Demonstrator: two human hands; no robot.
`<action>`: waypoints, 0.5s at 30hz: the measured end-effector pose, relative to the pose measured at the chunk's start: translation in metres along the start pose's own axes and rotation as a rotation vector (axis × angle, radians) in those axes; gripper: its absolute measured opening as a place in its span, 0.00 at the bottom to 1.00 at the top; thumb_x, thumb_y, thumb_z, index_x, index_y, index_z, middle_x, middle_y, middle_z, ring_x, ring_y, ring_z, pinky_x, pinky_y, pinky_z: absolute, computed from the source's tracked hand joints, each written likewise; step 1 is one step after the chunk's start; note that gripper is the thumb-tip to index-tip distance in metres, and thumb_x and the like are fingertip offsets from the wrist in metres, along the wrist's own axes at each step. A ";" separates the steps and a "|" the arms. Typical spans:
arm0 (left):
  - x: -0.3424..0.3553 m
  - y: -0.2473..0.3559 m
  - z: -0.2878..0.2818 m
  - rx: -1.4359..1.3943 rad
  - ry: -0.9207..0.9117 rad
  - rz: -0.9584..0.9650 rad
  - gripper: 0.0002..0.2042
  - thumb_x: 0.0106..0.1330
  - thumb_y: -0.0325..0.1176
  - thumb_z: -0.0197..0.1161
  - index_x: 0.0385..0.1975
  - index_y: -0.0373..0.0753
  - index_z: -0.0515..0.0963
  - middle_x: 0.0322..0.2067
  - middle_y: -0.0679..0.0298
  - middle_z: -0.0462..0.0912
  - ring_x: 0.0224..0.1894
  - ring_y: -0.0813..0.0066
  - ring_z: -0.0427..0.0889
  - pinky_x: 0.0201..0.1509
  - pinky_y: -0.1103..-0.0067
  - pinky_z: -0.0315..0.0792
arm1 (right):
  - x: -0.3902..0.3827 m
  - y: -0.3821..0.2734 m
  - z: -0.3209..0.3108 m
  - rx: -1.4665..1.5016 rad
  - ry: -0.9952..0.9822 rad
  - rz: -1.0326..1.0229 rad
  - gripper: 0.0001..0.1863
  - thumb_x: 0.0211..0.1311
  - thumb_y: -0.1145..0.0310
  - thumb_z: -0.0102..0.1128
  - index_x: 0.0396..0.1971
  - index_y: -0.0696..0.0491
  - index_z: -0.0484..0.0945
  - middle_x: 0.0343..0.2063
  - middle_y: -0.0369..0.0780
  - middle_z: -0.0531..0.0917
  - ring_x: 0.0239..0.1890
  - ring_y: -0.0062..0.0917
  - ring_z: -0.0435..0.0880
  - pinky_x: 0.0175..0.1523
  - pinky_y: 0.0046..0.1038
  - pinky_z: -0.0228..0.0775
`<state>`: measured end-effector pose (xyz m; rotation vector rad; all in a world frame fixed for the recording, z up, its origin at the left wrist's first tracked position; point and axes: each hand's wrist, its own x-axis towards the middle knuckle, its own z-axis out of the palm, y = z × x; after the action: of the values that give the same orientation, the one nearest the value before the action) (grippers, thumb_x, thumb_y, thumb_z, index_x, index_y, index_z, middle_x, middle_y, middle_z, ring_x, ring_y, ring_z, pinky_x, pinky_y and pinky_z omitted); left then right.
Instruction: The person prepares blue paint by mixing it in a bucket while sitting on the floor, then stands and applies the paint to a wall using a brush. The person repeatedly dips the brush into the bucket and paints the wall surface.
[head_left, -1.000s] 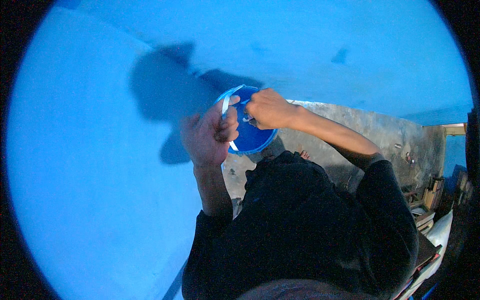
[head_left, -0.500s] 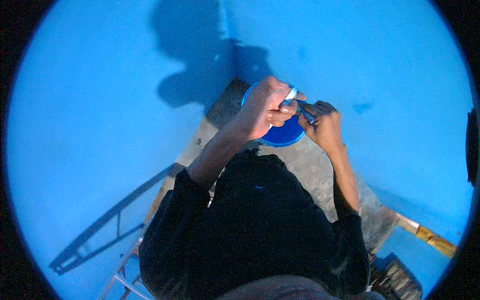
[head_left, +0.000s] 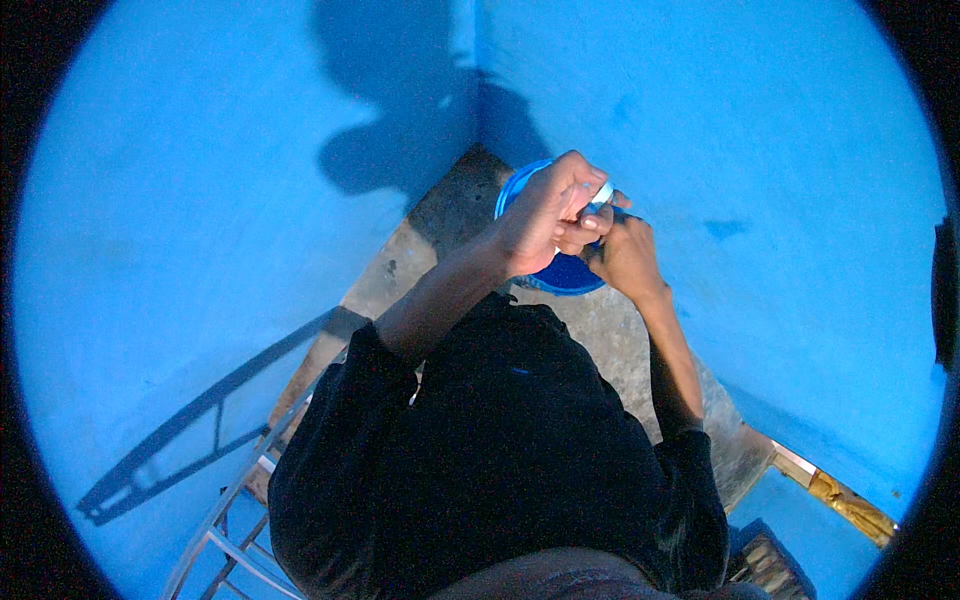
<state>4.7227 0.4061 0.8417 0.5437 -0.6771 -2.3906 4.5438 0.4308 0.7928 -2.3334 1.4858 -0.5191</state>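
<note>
Above a round blue bucket (head_left: 508, 192), my two hands are close together. My left hand (head_left: 545, 220) is closed around a slim white piece (head_left: 603, 195), whose pale end shows between thumb and fingers; I cannot tell what kind of thing it is. My right hand (head_left: 630, 258) is at its right, with curled fingers meeting the left fingertips. What the right fingers grip is hidden behind the hand. Dark blue paint (head_left: 572, 278) shows inside the bucket below my wrists.
Two blue walls (head_left: 700, 130) meet in a corner ahead, with the bucket on a grey floor (head_left: 600, 340) there. A metal ladder (head_left: 225, 540) stands at lower left, casting a shadow on the wall. A gold-coloured strip (head_left: 845, 505) and a slatted brown thing (head_left: 770, 565) lie lower right.
My right hand has moved left and turned inward against the left hand. The dark, blue-streaked piece seen in its fingers before is now hidden. The view has shifted slightly.
</note>
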 end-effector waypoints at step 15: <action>0.001 0.000 0.001 0.009 0.000 0.038 0.27 0.67 0.51 0.42 0.45 0.29 0.70 0.20 0.73 0.63 0.13 0.89 0.52 0.16 0.87 0.46 | -0.026 -0.001 -0.020 -0.154 0.377 -0.083 0.13 0.46 0.67 0.69 0.33 0.54 0.83 0.26 0.43 0.83 0.27 0.37 0.80 0.35 0.34 0.72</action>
<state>4.7218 0.4057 0.8423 0.5302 -0.6922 -2.3537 4.5256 0.4535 0.8074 -2.5279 1.6429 -0.9411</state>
